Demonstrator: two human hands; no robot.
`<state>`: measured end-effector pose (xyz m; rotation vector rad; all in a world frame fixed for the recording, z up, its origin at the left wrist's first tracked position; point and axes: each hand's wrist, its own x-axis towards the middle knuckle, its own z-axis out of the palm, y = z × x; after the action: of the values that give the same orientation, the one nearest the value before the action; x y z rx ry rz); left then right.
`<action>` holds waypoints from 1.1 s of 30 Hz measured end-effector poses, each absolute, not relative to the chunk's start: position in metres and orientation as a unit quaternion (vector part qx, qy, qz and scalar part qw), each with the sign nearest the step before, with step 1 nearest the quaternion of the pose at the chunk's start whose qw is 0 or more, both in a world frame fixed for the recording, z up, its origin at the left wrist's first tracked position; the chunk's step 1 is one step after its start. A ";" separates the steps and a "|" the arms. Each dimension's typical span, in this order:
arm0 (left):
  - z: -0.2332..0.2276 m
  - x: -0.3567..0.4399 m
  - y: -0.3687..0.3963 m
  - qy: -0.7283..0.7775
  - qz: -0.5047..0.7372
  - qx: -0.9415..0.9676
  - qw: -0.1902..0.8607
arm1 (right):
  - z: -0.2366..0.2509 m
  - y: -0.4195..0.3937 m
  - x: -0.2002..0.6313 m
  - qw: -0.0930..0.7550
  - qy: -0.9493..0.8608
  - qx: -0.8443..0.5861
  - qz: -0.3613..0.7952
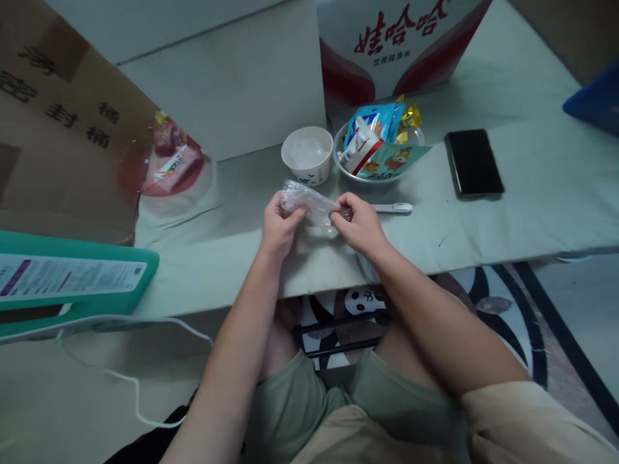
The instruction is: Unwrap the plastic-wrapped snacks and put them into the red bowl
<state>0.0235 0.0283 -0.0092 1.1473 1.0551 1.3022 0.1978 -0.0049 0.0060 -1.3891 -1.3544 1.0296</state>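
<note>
both grips (279, 225) (360, 222) pinch clear wrapper (309, 202)

1. Plastic wrapper (309, 201): clear, glossy.
2. Paper cup (307, 154): white, small blue print low on the side.
3. Phone (473, 162): black.
4. Surface (483, 225): pale grey-green.
5. Box (396, 38) at the far edge: white, red swooshes, red characters.
6. Floor rug (483, 303): black-and-white panda pattern.

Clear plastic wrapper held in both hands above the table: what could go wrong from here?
1. The left hand and right hand pinch the clear wrapper at opposite ends; a sudden tear might fling its contents.
2. The paper cup stands just beyond the hands; a jerk could tip it.
3. The white pen-like stick by the right hand could get knocked away.
</note>
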 end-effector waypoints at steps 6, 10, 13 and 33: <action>0.004 0.039 0.018 0.421 0.494 0.328 0.686 | 0.005 0.006 0.203 0.508 -0.512 -0.504 0.475; 0.006 0.048 0.015 0.409 0.417 0.325 0.743 | 0.007 0.006 0.205 0.514 -0.468 -0.451 0.560; 0.010 0.057 0.020 0.432 0.446 0.362 0.695 | 0.012 0.001 0.212 0.473 -0.511 -0.467 0.545; 0.033 0.050 0.034 0.417 0.366 0.495 0.669 | 0.026 0.004 0.230 0.507 -0.499 -0.451 0.539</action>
<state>0.0504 0.0338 0.0328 1.1160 0.9403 0.8248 0.2300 0.0038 0.0258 -1.0875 -1.2037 1.2997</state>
